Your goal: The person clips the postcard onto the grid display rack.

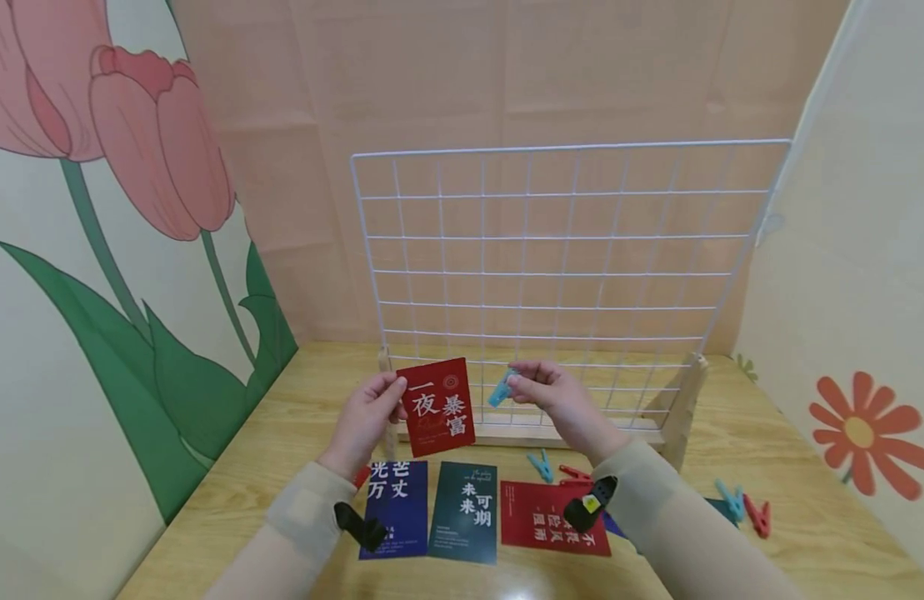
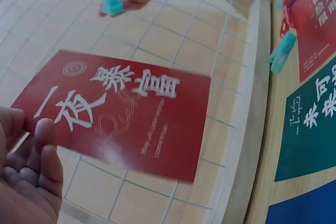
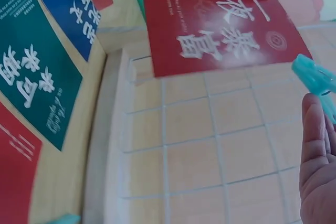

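A red card with white characters (image 1: 437,408) is pinched at its left edge between the thumb and fingers of my left hand (image 1: 373,410). My right hand (image 1: 555,395) holds a light blue clothespin (image 1: 501,389) between thumb and fingers, just right of the card and apart from it. Both hands are in front of the lower part of a white wire grid (image 1: 551,275). In the left wrist view the card (image 2: 123,114) tilts across the grid. The clothespin (image 3: 315,80) shows close to the card's corner in the right wrist view.
On the wooden table lie a blue card (image 1: 402,508), a green card (image 1: 464,512) and another red card (image 1: 521,521). Blue clothespins (image 1: 540,467) and red clothespins (image 1: 758,517) lie at the right. Wooden feet (image 1: 685,412) hold the grid up.
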Available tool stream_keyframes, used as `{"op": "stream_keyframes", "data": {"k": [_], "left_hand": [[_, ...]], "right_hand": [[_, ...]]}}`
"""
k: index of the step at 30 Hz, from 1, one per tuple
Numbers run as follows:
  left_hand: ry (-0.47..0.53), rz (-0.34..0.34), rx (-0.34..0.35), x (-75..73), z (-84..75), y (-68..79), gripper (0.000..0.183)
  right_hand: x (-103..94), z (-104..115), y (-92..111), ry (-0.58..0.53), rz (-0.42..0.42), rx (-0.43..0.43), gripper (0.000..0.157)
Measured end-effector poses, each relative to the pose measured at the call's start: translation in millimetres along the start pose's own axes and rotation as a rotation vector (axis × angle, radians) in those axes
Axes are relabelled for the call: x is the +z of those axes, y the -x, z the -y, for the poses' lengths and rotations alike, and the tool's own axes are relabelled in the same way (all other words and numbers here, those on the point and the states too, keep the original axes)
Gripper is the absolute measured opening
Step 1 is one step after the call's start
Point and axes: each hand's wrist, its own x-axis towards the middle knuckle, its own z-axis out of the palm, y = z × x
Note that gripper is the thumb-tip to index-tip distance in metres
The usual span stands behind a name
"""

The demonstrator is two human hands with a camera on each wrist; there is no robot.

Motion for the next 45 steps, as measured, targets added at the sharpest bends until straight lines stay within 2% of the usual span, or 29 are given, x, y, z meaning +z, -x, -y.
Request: {"op": "stream_keyframes", "data": {"k": [5, 11, 20, 25, 33, 45], "left_hand": [[0.005, -0.018, 0.021, -7.6, -5.8, -4.7, 0.024], [0.049, -0.019, 0.047, -16.1, -10.7, -7.4, 0.024], [0.038, -0.059, 0.092, -24.1, -24.8, -15.1, 0.023], [0.074, -0.081, 0.134, -26.9, -42.0, -23.2, 0.019], [0.17, -0.145, 0.181, -29.8, -78.9, -40.4, 0.012], [0.231, -0.155, 0.217, -30.5, -120.7, -69.9, 0.017]], "right_hand": [[-5.2, 15.1, -0.7, 0.011, 0.034, -0.054, 0.045], [-7.4, 28.4, -3.0, 0.067, 0.053, -0.059, 0.045], [-6.1, 52.6, -9.5, 0.15, 0.059, -0.131, 0.042], [-4.4, 72.9, -15.3, 0.212, 0.043, -0.134, 0.045], [-4.6, 105.3, -26.1, 0.285, 0.022, -0.152, 0.044], [0.3, 149.4, -40.1, 0.348, -0.017, -0.218, 0.043]]}}
